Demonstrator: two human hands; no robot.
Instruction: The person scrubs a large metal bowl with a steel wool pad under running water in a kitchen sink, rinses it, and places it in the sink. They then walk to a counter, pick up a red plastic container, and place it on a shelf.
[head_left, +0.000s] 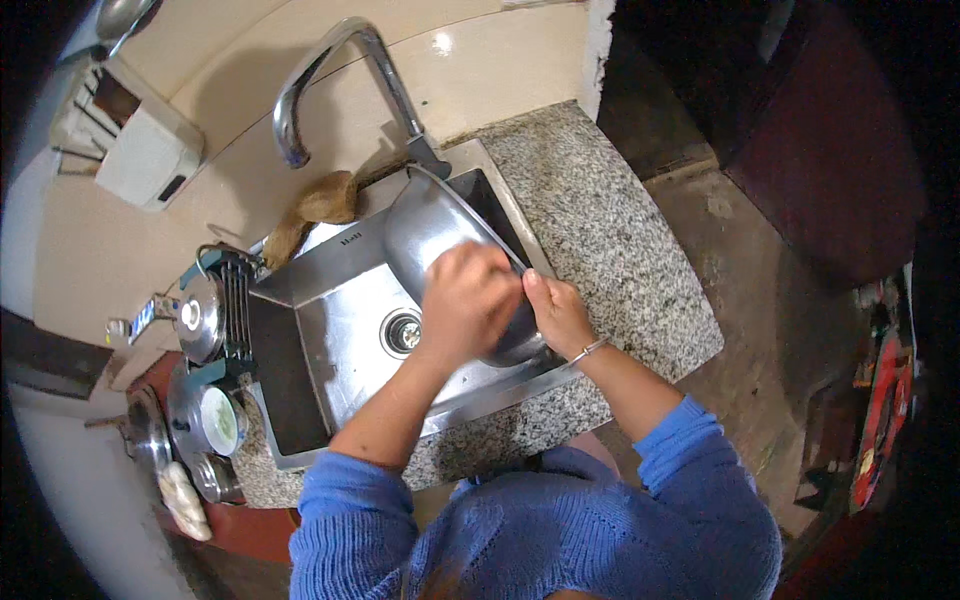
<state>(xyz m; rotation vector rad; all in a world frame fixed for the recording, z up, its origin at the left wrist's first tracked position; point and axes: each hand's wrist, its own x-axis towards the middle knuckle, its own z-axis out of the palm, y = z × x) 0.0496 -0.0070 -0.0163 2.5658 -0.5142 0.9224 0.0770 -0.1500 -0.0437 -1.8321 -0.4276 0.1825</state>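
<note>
A stainless steel basin (431, 225) is tilted on its side over the sink (352, 315), its rim turned to the right. My right hand (559, 315), with a bracelet at the wrist, grips the basin's rim, thumb on the edge. My left hand (472, 296) is curled and slightly blurred against the basin's outer surface; whether anything is inside it is hidden. The drain (402, 333) shows to the left of my left hand. Above the sink arches a chrome faucet (360, 34), and no stream of water is visible from it.
A speckled granite counter (600, 217) borders the sink. Behind it lies a brown cloth-like item (319, 206). At the left stand a dark rack (236, 307), a pot lid (201, 316) and a bowl (221, 421). A white utensil holder (150, 154) hangs on the wall.
</note>
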